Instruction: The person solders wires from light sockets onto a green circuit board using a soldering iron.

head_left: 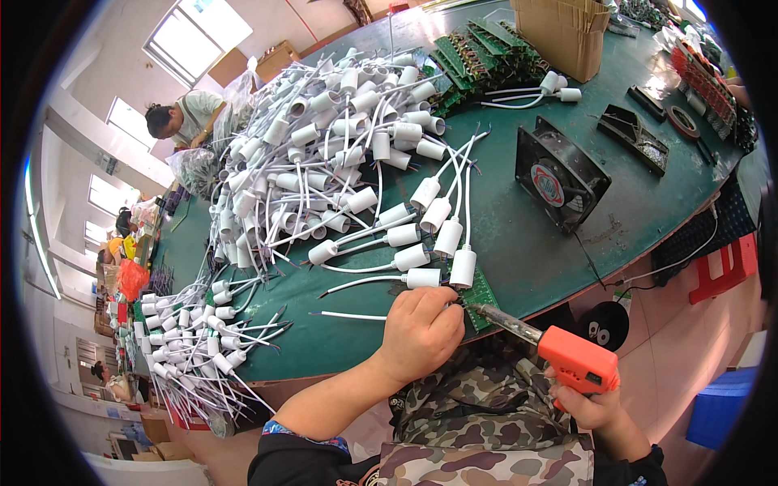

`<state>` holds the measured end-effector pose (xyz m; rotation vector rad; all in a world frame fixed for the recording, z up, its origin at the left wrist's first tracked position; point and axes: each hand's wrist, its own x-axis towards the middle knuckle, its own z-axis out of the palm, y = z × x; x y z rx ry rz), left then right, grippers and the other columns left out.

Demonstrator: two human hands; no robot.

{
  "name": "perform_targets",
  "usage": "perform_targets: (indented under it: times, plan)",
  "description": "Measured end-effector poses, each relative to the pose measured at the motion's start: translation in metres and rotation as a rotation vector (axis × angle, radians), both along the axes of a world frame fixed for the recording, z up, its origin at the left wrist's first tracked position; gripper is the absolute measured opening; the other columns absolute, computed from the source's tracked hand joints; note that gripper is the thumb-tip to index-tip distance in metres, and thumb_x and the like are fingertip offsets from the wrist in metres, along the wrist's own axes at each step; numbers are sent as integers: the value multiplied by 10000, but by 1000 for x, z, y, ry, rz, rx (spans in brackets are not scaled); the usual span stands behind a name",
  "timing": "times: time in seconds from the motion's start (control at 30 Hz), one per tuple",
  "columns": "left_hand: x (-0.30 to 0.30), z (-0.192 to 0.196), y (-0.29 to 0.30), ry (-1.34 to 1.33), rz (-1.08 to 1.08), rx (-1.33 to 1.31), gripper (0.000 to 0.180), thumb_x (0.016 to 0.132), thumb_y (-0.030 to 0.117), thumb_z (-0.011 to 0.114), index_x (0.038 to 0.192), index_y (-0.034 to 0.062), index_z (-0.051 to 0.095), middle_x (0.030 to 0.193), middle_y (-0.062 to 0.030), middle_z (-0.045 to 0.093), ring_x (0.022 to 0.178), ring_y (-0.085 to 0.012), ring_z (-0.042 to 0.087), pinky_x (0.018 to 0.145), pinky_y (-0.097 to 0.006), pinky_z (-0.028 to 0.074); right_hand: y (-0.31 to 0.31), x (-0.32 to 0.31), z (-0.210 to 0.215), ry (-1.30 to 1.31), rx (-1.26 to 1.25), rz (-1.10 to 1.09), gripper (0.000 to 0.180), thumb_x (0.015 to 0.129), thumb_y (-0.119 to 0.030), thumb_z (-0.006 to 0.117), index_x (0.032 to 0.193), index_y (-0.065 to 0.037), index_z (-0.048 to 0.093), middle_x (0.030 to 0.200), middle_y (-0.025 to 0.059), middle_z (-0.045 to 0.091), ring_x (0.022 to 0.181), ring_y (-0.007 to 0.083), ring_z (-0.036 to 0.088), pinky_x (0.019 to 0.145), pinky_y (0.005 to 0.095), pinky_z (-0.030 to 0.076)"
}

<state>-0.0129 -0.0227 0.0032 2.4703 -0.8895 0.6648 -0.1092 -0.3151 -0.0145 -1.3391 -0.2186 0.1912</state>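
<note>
Gripping the handle of the red soldering gun (577, 360), the right hand (590, 405) has its fingers wrapped around it, and I see the metal barrel slanting up and left over the green circuit board (481, 293). That board lies on the table (632, 223) near the edge closest to the wearer, just past the left hand (424, 330). I see the left hand's fingers curled in, tips down at the board beside the iron's point; I cannot tell what they pinch, or whether the point touches anything. A white cable (350, 316) runs out leftward from behind that hand.

White lamp holders (436, 215) fan out around the board's far end, one just beyond the left knuckles. Behind them I have a big heap of lamp holders (324, 154), with a smaller pile (190, 340) at the left. A black fan (561, 178) stands right of the row.
</note>
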Motion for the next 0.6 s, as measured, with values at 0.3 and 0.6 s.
perform_targets:
  times: [0.3,0.6]
  plan:
    - [0,0,0,-1,2,0,168,692,31,744,825,50,642,961,-75,638,813,-276,626,700,-398,479,1,5,6,0,-34,20,437,805,41,675,1229,71,575,1095,176,686,948,220,695,848,342,557]
    - [0,0,0,-4,6,-1,158,695,29,742,819,49,647,955,-74,639,807,-274,625,697,-396,480,-5,0,8,-35,-86,-86,411,823,43,682,1221,69,583,1033,146,699,849,178,689,755,309,559]
